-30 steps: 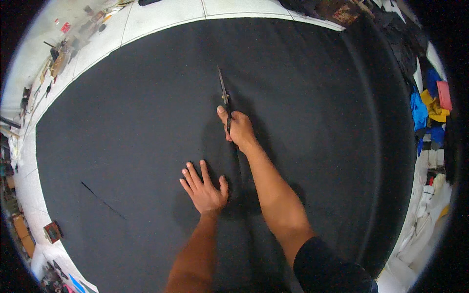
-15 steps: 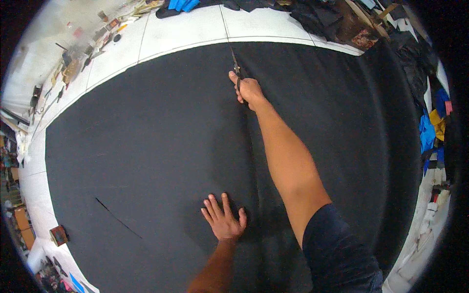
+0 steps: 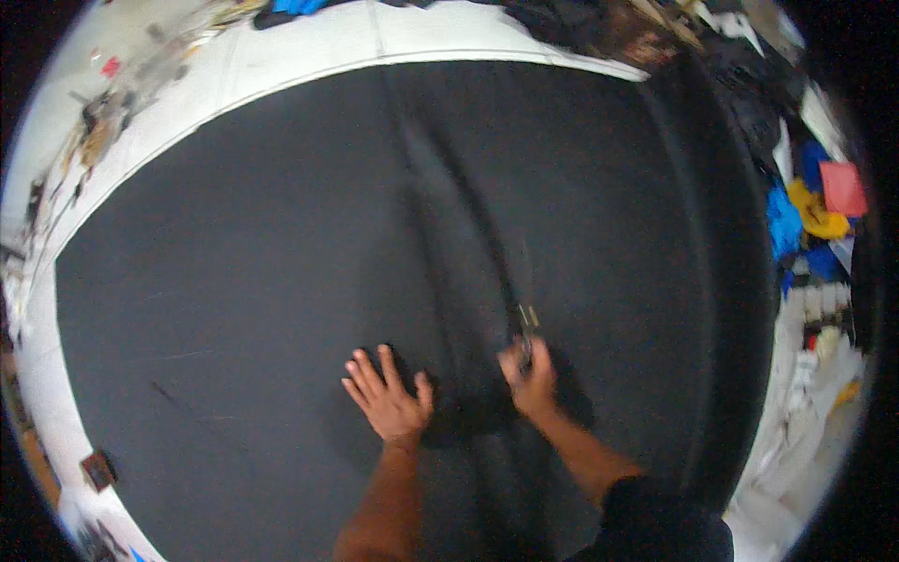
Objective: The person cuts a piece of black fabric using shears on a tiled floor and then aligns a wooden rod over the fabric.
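Observation:
A large sheet of black fabric point(image 3: 253, 253) covers most of the white table. My left hand point(image 3: 391, 408) lies flat on it with its fingers spread. To the right, my right hand point(image 3: 534, 377) is closed round the handles of a pair of scissors point(image 3: 528, 318), whose blades point away from me and are blurred by motion. A long raised fold or edge runs through the fabric from the far side down towards the scissors. Whether the blades touch the cloth cannot be told. A short dark line point(image 3: 173, 398) marks the fabric at the left.
Small tools and scraps point(image 3: 98, 140) lie along the far left of the white tabletop point(image 3: 300, 61). A small brown block point(image 3: 97, 470) sits at the near left edge. Blue cloth point(image 3: 784, 223), yellow cloth point(image 3: 817, 214) and a pink piece point(image 3: 844, 188) are heaped at the right. Dark cloth lies at the far right.
My right hand has drawn back from the far edge of the fabric with the scissors. The fabric along the line now looks lifted. My left hand stays flat; the view has shifted somewhat.

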Action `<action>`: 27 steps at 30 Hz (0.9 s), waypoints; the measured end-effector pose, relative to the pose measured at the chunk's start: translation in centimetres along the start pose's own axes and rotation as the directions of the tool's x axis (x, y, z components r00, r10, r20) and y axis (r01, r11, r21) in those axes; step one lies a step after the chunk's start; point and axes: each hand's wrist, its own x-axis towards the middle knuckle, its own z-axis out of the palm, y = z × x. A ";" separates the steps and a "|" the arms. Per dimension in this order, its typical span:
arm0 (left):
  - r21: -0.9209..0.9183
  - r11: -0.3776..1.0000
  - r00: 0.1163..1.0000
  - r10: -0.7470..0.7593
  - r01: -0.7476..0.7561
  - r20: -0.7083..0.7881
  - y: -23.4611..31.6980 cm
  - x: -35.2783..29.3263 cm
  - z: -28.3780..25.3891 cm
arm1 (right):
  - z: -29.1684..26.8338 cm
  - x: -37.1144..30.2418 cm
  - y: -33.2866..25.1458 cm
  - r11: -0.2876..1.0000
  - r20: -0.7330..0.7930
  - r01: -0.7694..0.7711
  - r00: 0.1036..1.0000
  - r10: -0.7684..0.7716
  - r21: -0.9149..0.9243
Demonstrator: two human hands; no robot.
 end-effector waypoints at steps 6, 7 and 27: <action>0.191 0.979 0.981 0.108 -0.076 -0.164 0.6 -0.3 1.1 | -14.1 -29.2 17.8 0.846 -0.280 -0.295 0.943 0.183 -0.443; 0.215 0.972 0.969 0.143 -0.098 -0.201 0.3 -0.4 1.8 | -14.3 -30.4 20.1 0.836 -0.287 -0.240 0.952 0.104 -0.494; -0.066 0.944 0.911 -0.291 0.323 0.291 -18.5 -63.7 -21.5 | -17.5 -38.7 27.1 0.943 -0.099 0.015 0.995 0.019 0.332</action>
